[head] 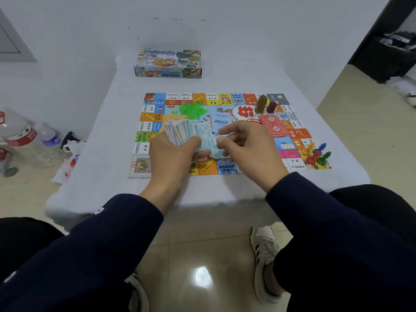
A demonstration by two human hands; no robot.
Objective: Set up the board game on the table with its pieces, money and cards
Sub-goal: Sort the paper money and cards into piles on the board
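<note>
The colourful game board (297, 134) lies flat on the white-covered table (108, 136). Above its near half my left hand (173, 152) grips a fanned stack of paper money (180, 130). My right hand (245, 145) pinches a light blue banknote (217, 152) at the stack's right end. On the board sit a heap of green plastic houses (192, 110), a white die (220, 107), a blue card deck (221, 121), a red card deck (273, 128), an olive tower (261, 104) and a dark red tower (271, 106). Coloured pawns (317, 154) lie at the near right corner.
The game box (168, 63) stands at the table's far edge against the wall. Plastic bottles (24, 140) and a white bag (69, 161) sit on the floor to the left. My knees and shoes are below the table's near edge.
</note>
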